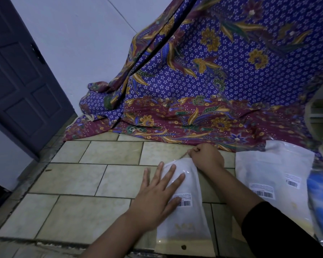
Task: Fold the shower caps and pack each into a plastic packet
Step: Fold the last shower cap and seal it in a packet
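Observation:
A white plastic packet (185, 220) with a barcode label lies flat on the tiled floor (82, 183) in front of me. My left hand (157, 194) presses on it with straight, spread fingers. My right hand (205, 157) is curled at the packet's far top edge and pinches a thin strip there. What the packet holds cannot be seen. At the right edge of the view lies something blue and white in clear plastic (321, 198), partly cut off.
Two more white packets (268, 175) with barcode labels lie on the floor to the right. A purple and maroon patterned cloth (203, 86) hangs and spreads across the back. A dark door (21, 77) stands at the left. A shelf edge (321, 116) shows at the right.

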